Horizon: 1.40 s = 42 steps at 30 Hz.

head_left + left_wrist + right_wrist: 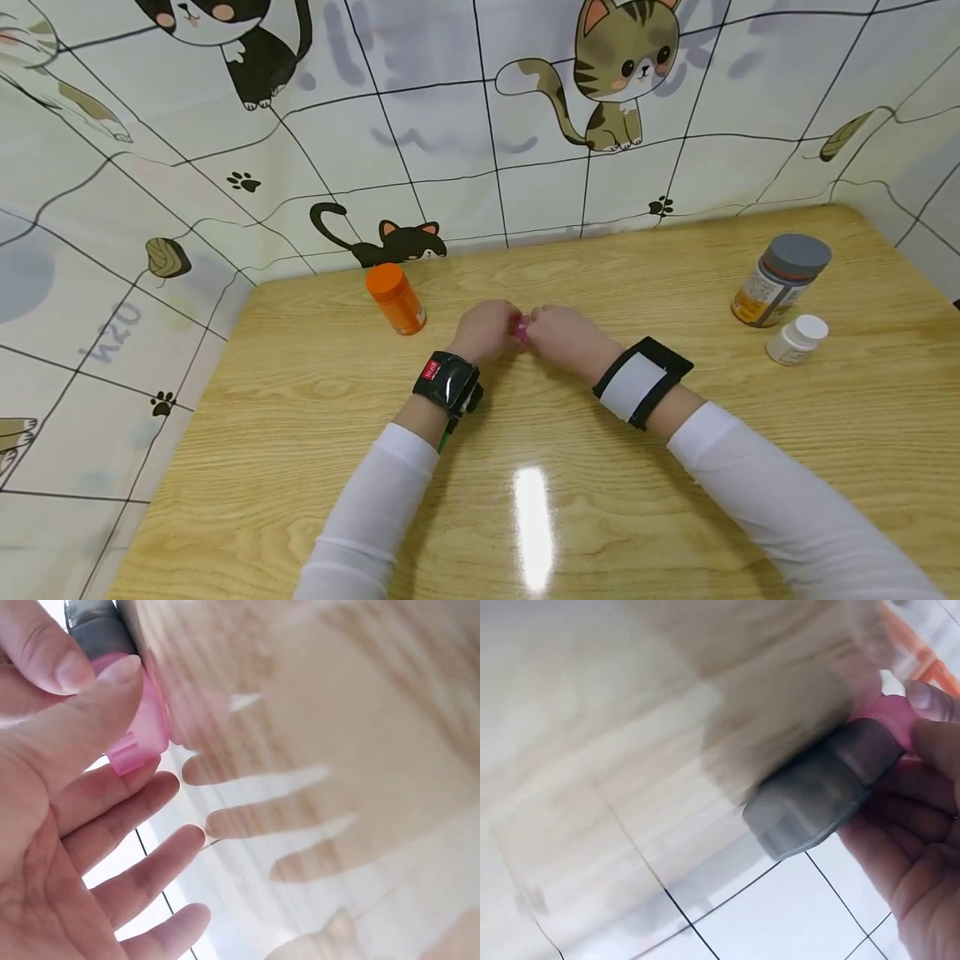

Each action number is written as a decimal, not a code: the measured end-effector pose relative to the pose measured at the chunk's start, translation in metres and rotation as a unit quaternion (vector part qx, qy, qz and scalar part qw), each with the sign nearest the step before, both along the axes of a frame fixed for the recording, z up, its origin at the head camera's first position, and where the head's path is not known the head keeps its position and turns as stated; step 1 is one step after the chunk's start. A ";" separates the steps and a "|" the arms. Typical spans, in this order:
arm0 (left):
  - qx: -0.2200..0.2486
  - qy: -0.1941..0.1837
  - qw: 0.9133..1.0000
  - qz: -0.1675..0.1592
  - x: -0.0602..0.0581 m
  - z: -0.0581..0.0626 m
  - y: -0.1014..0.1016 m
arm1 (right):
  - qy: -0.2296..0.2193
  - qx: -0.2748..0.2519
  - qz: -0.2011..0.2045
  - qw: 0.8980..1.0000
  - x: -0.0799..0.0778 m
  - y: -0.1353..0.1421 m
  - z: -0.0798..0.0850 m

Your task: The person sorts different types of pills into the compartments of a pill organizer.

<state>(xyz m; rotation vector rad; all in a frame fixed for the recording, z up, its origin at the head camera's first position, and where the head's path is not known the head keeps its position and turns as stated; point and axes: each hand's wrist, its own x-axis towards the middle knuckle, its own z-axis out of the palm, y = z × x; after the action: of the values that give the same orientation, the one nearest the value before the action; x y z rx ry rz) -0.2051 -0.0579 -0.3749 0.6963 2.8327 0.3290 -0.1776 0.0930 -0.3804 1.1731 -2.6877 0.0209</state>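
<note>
Backdrop (442, 125): white sheet printed with cats, paw prints and dark grid lines, rising beyond twelve o'clock.
Tabletop (315, 433): pale wood grain, glossy, with a bright reflection (533, 529) at six o'clock from the pink piece (521, 330); hours are read from that piece, twelve toward the backdrop.
Sleeves (375, 517): white, at seven and four o'clock.
Right hand (570, 337): at three o'clock, thumb and fingers holding the piece near where pink meets its grey end (810, 802).
Left hand (486, 329): at nine o'clock, close to the other, thumb and forefinger pinching the pink part; remaining fingers loosely spread.
Jar (780, 279): upright, just short of three o'clock, well apart.
Orange bottle (396, 298): upright, between nine and ten, nearer.
White bottle (797, 340): upright, at three, just beside the jar.
Pink piece: between both hands, mostly hidden from above. Looks like hard plastic, so probably light, stiff, fairly tough, and smooth enough to slip. Best hold: one pinch on the pink sides, another around the grey end.
</note>
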 end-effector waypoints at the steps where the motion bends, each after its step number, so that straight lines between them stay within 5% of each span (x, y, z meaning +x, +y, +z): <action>1: 0.000 0.001 1.000 0.001 -0.001 0.000 0.000 | 0.014 0.013 0.006 1.000 0.000 0.000 -0.001; 8: -0.002 0.004 1.000 0.003 -0.004 -0.001 -0.003 | 0.063 0.086 0.027 0.994 0.001 0.000 -0.002; 15: -0.005 0.015 1.000 -0.005 -0.004 -0.004 -0.002 | 0.008 0.016 0.002 1.000 0.001 0.000 -0.003; 24: 0.002 0.011 1.000 -0.002 -0.010 -0.004 -0.001 | 0.035 0.020 0.002 0.999 -0.002 -0.001 -0.004; 34: 0.032 -0.015 0.999 0.016 -0.008 -0.002 -0.004 | -0.077 -0.057 -0.015 0.995 -0.017 0.005 0.005; 42: 0.063 -0.030 0.996 0.047 -0.007 -0.004 -0.007 | -0.162 -0.178 -0.034 0.970 -0.041 0.010 0.009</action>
<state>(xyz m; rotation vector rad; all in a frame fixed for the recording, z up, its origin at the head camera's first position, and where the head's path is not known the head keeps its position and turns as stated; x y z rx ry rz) -0.2123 -0.0645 -0.3793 0.5665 2.8130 0.5380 -0.2184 0.1032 -0.3718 1.0354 -2.8253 0.7102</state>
